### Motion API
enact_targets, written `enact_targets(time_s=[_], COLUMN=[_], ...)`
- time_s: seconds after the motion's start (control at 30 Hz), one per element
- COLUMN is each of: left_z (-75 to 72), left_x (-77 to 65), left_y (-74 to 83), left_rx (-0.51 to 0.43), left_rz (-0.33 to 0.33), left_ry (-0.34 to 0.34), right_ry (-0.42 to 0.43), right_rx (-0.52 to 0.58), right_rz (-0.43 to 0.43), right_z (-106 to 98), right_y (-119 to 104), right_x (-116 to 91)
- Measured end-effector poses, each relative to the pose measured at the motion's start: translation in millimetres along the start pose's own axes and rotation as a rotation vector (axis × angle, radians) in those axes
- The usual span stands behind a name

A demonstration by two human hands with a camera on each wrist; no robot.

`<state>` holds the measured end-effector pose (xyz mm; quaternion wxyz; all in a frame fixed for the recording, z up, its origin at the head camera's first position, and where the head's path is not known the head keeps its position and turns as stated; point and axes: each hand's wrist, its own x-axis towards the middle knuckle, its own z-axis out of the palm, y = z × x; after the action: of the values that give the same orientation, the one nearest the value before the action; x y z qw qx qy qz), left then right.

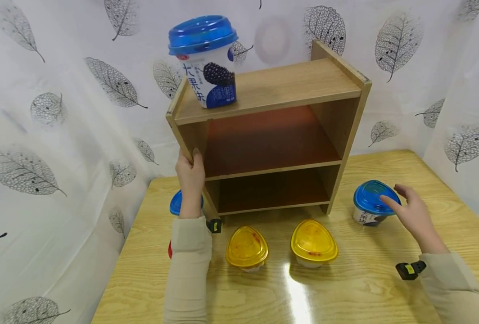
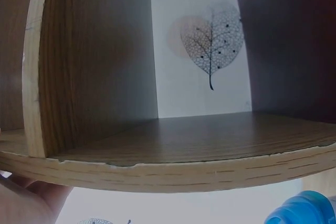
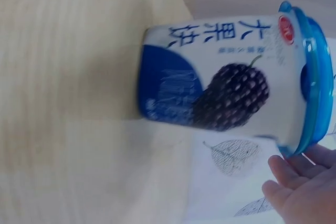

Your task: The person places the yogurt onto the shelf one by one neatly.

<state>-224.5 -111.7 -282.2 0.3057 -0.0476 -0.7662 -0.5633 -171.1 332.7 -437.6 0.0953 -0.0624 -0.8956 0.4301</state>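
My left hand grips the left side panel of a small wooden shelf unit; in the left wrist view its fingers pass behind the panel. On the shelf's top board, at the left, stands a blue-lidded yogurt cup with a blackberry picture. Another blackberry yogurt cup stands upright on the table, right of the shelf. My right hand is beside that cup, thumb and fingers spread loosely by its blue lid. Whether the fingertips touch the lid I cannot tell.
Two yellow-lidded cups stand in front of the shelf. Partly hidden by my left arm are a blue lid and a red one. A leaf-patterned white curtain hangs behind the wooden table.
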Motion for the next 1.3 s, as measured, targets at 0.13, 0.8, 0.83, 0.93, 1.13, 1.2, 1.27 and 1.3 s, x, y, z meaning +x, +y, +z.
enact_targets(time_s=[0.13, 0.8, 0.83, 0.93, 1.13, 1.2, 1.27, 1.3], left_z=[0.1, 2.5, 2.6, 3.0, 3.5, 3.6, 3.6, 3.6], left_x=[0.7, 13.9, 14.0, 13.3, 12.1, 11.9, 11.5, 11.5], left_y=[0.4, -37.2, -37.5, -38.1, -39.4, -39.2, -38.4, -38.3], left_rx=[0.000, 0.011, 0.012, 0.016, 0.002, 0.002, 0.012, 0.016], left_rz=[0.001, 0.041, 0.040, 0.026, 0.012, 0.014, 0.017, 0.018], left_ry=[0.002, 0.026, 0.026, 0.018, 0.002, -0.001, -0.001, 0.000], right_ry=[-0.038, -0.239, -0.247, -0.263, -0.255, -0.247, -0.239, -0.235], right_rx=[-0.002, 0.152, 0.156, 0.160, 0.174, 0.174, 0.167, 0.164], right_rz=[-0.009, -0.073, -0.073, -0.065, -0.066, -0.071, -0.079, -0.086], right_z=[-2.3, 14.0, 14.8, 16.8, 22.3, 23.4, 24.2, 24.9], right_y=[0.4, 54.6, 51.9, 43.2, 38.5, 38.7, 38.7, 39.1], right_x=[-5.1, 0.6, -0.5, -4.2, -6.6, -6.2, -5.9, -5.6])
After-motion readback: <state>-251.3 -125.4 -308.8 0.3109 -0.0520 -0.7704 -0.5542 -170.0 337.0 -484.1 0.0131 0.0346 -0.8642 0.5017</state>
